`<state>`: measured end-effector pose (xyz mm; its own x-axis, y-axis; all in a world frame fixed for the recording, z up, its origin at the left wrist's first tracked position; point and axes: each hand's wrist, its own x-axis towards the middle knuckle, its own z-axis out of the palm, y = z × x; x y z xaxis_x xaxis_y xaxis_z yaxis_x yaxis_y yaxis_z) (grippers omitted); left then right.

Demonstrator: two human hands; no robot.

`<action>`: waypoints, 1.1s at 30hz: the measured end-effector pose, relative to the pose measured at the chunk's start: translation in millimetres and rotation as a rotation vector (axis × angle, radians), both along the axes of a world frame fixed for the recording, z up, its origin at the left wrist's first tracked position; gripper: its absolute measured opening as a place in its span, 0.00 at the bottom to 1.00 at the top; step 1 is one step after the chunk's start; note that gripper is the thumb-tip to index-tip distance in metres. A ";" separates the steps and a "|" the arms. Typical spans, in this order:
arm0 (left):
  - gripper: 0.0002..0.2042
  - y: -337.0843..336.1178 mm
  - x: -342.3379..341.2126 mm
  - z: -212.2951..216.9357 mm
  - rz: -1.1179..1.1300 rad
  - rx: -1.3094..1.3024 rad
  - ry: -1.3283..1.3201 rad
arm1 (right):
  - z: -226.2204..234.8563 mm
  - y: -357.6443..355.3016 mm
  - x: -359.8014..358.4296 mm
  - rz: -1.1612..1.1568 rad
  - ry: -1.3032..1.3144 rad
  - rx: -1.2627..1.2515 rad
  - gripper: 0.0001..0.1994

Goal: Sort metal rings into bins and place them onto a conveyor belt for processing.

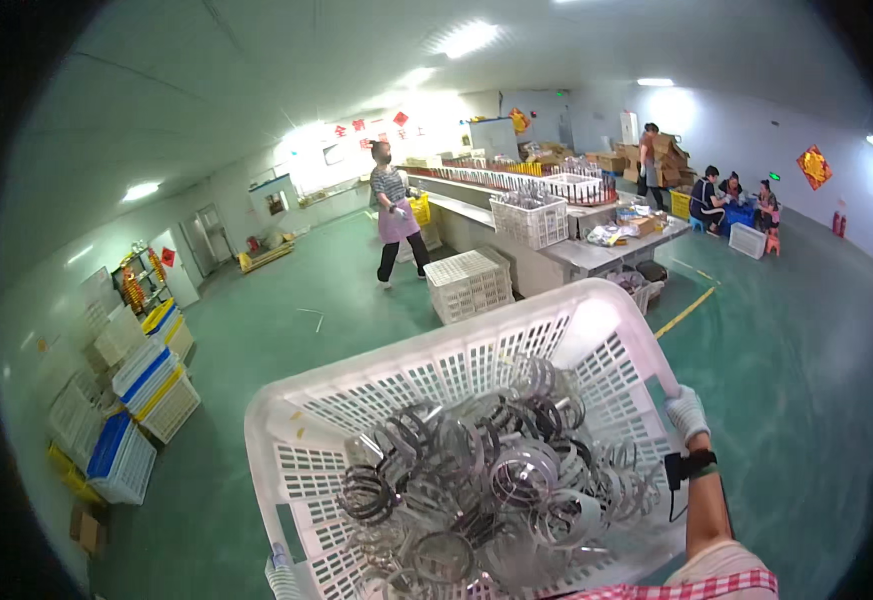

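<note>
A white plastic basket [422, 347] with slotted walls fills the lower middle of the view, tilted so that its inside shows. Inside it lies a heap of clear, ring-shaped pieces [522, 470], some with dark or shiny bands; their exact kind is hard to tell. My right hand [688, 413], in a white knitted glove, is closed on the basket's right side at the rim. At the lower left, my gloved left hand [282, 577] grips the other side and is partly cut off by the picture's edge. A dark strap [694, 466] with a small device circles my right wrist.
White crates [469, 283] stand stacked on the green floor ahead, beside a long workbench [612, 258] bearing another basket [530, 220]. A person in a purple apron [397, 215] stands beyond the stack. More crates [164, 398] line the left; several people sit at far right.
</note>
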<state>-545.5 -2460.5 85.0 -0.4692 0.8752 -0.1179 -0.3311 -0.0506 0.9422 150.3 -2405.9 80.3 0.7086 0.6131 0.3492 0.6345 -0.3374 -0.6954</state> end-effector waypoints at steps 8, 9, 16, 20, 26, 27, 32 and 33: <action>0.22 117.7 4.1 25.2 -0.096 -0.046 0.124 | -13.5 33.3 4.7 -0.148 0.043 -0.130 0.16; 0.22 132.1 3.0 36.4 -0.116 -0.059 0.254 | -8.8 41.1 5.3 -0.152 0.122 -0.095 0.16; 0.27 223.4 2.0 58.3 -0.142 -0.101 0.169 | -1.2 137.2 15.2 -0.102 0.076 -0.038 0.17; 0.30 280.3 -17.1 37.2 0.018 -0.156 0.335 | 49.2 212.6 -28.3 -0.108 0.114 -0.154 0.17; 0.24 338.1 5.4 52.9 -0.005 -0.194 0.299 | 52.3 319.8 -2.6 -0.011 0.053 -0.141 0.17; 0.21 359.9 3.5 40.4 0.031 -0.171 0.199 | 46.3 334.9 -0.7 0.000 0.033 -0.123 0.16; 0.20 493.7 -53.4 29.4 0.038 -0.067 0.292 | 31.6 433.9 -24.5 -0.077 0.028 -0.086 0.17; 0.19 520.9 -45.6 40.1 0.034 -0.100 0.241 | 23.3 447.3 -23.5 -0.073 0.042 -0.064 0.19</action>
